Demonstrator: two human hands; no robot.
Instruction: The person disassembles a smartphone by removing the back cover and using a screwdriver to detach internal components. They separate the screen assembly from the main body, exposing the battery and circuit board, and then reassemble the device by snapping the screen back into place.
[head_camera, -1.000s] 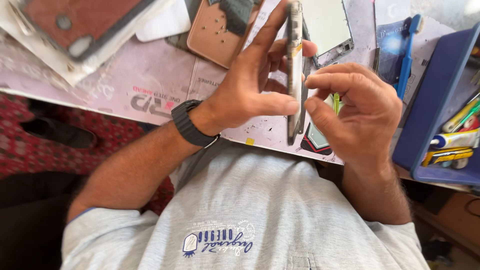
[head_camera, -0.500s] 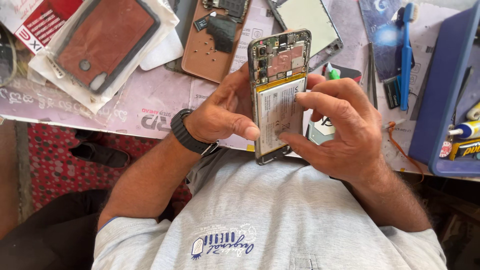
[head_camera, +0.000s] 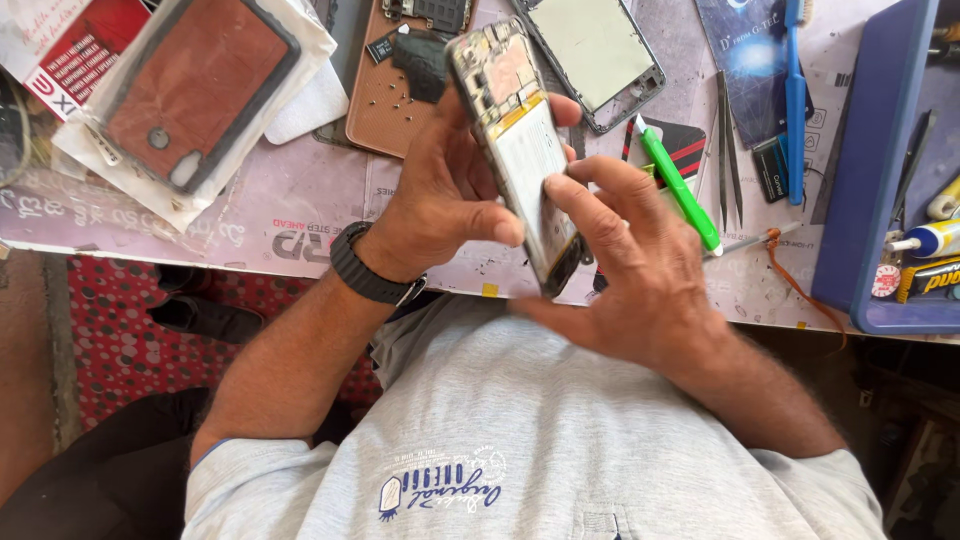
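Note:
An opened phone (head_camera: 515, 140) with its back removed, showing the battery and circuit board, is held tilted above the table edge. My left hand (head_camera: 440, 205), with a black band on the wrist, grips it from the left, thumb across the lower part. My right hand (head_camera: 625, 265) holds its right side, fingers resting on the battery area. A loose phone frame with a pale screen back (head_camera: 598, 55) lies on the table just beyond. A green-handled tool (head_camera: 680, 190) lies by my right fingers.
A brown phone case in a plastic wrapper (head_camera: 190, 95) lies at the left. A brown mat (head_camera: 385, 100) holds small screws and parts. Tweezers (head_camera: 728, 150) and a blue toothbrush (head_camera: 795, 90) lie right of centre. A blue tray (head_camera: 880, 180) with tubes stands at the far right.
The phone went from edge-on to showing its open back, then tilted leftwards. My right fingers moved onto the battery area and both hands shifted slightly.

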